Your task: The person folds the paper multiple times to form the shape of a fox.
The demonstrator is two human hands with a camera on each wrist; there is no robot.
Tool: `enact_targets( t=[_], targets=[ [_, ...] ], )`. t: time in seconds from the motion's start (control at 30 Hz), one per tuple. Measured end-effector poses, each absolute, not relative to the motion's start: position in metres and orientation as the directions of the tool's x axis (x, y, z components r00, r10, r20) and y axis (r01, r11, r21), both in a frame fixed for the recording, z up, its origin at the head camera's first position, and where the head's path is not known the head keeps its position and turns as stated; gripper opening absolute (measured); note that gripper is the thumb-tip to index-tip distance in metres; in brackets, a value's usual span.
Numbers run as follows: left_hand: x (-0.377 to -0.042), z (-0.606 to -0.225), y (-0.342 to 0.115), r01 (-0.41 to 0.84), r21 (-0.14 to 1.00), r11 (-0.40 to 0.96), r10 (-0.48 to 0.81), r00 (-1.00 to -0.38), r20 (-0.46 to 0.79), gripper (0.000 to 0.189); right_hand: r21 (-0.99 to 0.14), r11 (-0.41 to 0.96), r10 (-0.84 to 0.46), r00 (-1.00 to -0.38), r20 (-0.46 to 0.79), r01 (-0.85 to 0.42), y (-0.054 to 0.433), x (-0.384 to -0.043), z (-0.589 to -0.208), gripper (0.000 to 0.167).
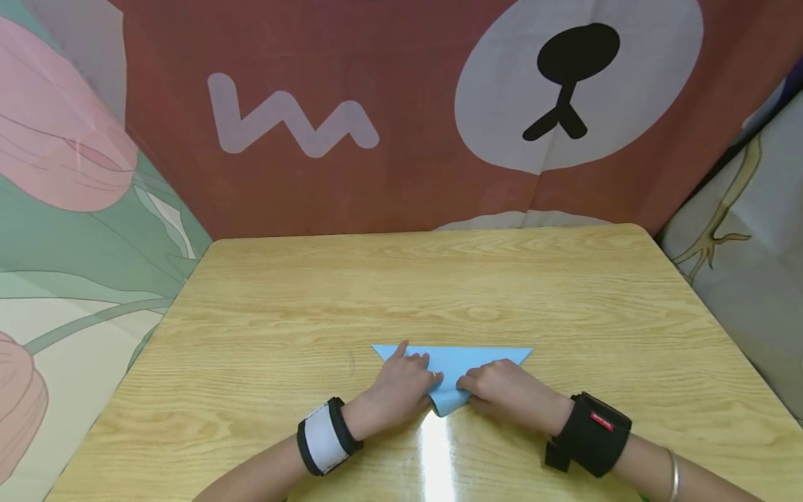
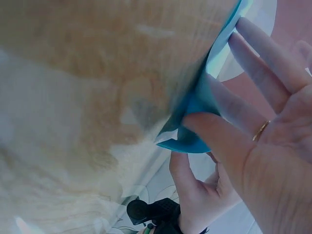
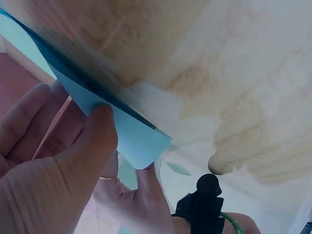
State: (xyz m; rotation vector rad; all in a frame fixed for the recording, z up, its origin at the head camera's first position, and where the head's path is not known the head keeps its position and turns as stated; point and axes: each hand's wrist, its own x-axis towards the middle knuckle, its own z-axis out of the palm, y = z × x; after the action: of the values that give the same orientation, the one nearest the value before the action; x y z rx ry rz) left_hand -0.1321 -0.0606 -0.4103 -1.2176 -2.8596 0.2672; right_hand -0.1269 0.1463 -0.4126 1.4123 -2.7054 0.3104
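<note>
A light blue sheet of paper (image 1: 456,359), folded into a triangle, lies on the table with its long edge away from me. Its near corner bends upward between my hands. My left hand (image 1: 401,387), with a ring on one finger, holds the paper's left side; in the left wrist view its thumb (image 2: 209,126) pinches the blue paper (image 2: 197,100) against the fingers. On the right side, my right hand (image 1: 511,390) grips the sloping edge. The right wrist view shows that thumb (image 3: 102,122) flat on the paper (image 3: 139,141), its fingers behind the sheet.
The wood-grain table (image 1: 282,300) extends around the paper on all sides. A brown cloth with a cartoon face (image 1: 408,188) hangs behind the far edge, and a flower-print cloth (image 1: 81,244) is at the left. Both wrists wear straps, including a black band (image 1: 592,434).
</note>
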Motion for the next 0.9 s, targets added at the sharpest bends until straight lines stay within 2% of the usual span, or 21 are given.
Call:
enact_targets(
  t=[0.13, 0.3, 0.43, 0.6, 0.9],
  targets=[
    [-0.134, -0.411, -0.061, 0.712, -0.177, 0.68, 0.723, -0.691, -0.002, 0.023, -0.179, 0.56, -0.8, -0.584, 0.133, -0.809, 0.148, -0.127, -0.41, 0.01],
    [-0.135, -0.412, -0.062, 0.71, -0.142, 0.69, 0.719, -0.695, 0.02, 0.023, -0.212, 0.55, -0.804, -0.581, 0.128, -0.808, 0.151, -0.125, -0.411, 0.025],
    [-0.136, -0.411, -0.065, 0.713, -0.111, 0.692, 0.719, -0.695, 0.021, 0.024, -0.265, 0.537, -0.791, -0.587, 0.171, -0.801, 0.152, -0.126, -0.415, 0.017],
    [-0.137, -0.41, -0.068, 0.708, -0.006, 0.706, 0.708, -0.706, 0.004, 0.025, -0.397, 0.544, -0.738, -0.646, 0.192, -0.739, 0.154, -0.131, -0.418, 0.034],
    [-0.142, -0.412, -0.069, 0.673, 0.13, 0.728, 0.673, -0.738, 0.05, 0.032, -0.635, 0.523, -0.651, -0.748, 0.133, -0.568, 0.159, -0.143, -0.421, 0.026]
  ],
)
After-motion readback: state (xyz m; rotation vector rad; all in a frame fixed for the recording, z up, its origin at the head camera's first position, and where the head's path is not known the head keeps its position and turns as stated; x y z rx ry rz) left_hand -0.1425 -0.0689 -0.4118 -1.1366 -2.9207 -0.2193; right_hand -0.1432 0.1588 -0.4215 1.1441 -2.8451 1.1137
